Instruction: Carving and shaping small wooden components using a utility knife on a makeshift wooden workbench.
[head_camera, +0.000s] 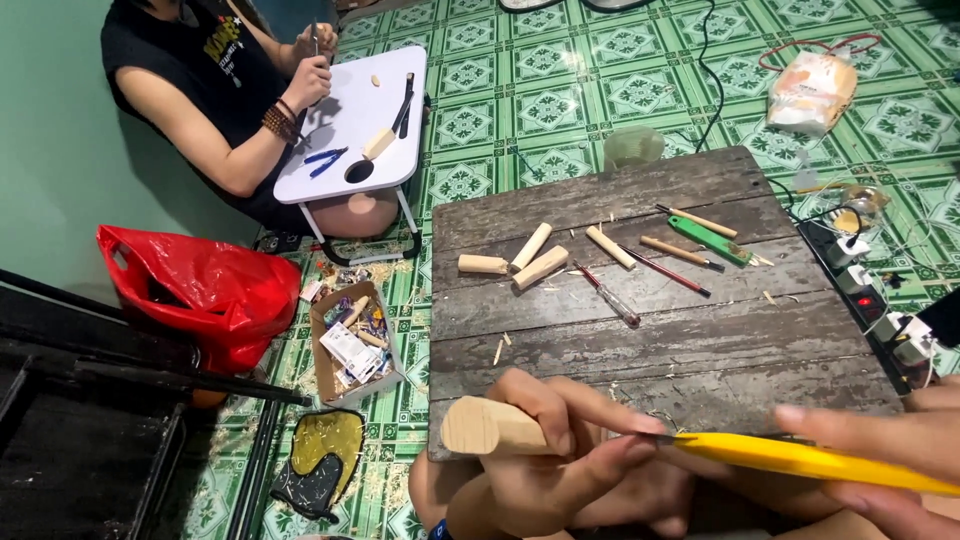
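Observation:
My left hand (560, 455) grips a short round wooden peg (488, 427) at the near edge of a dark wooden board (650, 330). My right hand (890, 450) holds a yellow utility knife (800, 460), its tip touching my left thumb beside the peg. On the board lie several wooden pegs (540, 267), a green-handled tool (710, 240), thin carving tools (665, 270) and wood shavings.
Another person (215, 90) sits at the far left working over a small white folding table (350, 120). A red plastic bag (205, 290), a cardboard box of oddments (352, 345), a power strip (875, 300) and a white bag (812, 92) lie on the green tiled floor.

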